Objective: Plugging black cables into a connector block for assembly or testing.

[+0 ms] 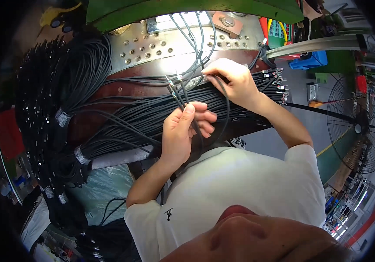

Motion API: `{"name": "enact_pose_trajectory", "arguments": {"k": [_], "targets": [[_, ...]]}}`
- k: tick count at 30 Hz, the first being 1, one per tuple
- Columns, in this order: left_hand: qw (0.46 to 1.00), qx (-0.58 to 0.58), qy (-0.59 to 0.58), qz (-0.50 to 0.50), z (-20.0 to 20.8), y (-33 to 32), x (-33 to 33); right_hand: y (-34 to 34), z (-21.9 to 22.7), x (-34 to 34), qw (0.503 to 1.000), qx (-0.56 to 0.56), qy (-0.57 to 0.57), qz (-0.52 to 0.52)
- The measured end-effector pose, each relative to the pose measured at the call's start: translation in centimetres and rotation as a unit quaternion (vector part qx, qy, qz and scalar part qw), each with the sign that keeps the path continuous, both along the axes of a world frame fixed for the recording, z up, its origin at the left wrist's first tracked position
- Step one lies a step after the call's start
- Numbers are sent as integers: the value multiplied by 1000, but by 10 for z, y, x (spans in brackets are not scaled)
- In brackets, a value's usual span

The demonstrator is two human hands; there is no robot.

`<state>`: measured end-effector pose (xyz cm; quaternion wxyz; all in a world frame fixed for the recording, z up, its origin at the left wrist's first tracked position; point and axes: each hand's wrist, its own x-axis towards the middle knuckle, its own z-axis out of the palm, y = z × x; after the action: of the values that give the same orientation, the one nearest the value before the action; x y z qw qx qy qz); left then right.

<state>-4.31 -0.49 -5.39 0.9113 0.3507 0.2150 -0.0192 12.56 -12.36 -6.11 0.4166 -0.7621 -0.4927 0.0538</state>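
Observation:
My left hand [179,129] is closed around a few thin black cables [179,99], thumb on top. Their bare metal connector tips [170,82] point up and away from me. To its right, my right hand [236,83] pinches a black cable [227,107] between thumb and fingers; that cable loops down toward my body. The exact end in its fingertips is partly hidden. Under both hands lies a thick bundle of black cables [139,115] across the dark red bench top. Its connector ends [279,83] fan out beyond my right wrist.
Behind the hands is a perforated metal plate [152,49] with a bolted copper-coloured block [227,24], under a green machine beam [187,11]. Coiled cables [87,65] hang at the left, tied with clear wrap [62,117]. A floor fan [357,129] stands at the right, near a blue object [309,60].

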Motion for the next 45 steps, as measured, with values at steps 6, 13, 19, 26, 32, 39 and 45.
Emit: {"name": "enact_pose_trajectory", "arguments": {"k": [6, 13, 19, 26, 32, 39, 45], "targets": [[999, -22, -10, 46, 0, 5, 6, -3, -1, 4, 994, -35, -97, -25], [999, -25, -16, 23, -2, 6, 7, 10, -7, 2, 992, -49, -52, 108], [999, -18, -29, -7, -3, 8, 6, 5, 4, 8, 980, -69, -124, 141], [999, -35, -8, -24, -3, 9, 3, 9, 14, 7, 957, -135, -179, 185], [999, -37, 15, -32, 2, 6, 11, 1, 9, 14, 960, -83, -219, 152], [985, 166, -31, -39, 19, -5, 9, -10, -4, 9, 993, -17, -113, 32], [991, 85, -53, -89, 11, -4, 17, -11, -8, 11, 994, -101, -29, 43]]}}
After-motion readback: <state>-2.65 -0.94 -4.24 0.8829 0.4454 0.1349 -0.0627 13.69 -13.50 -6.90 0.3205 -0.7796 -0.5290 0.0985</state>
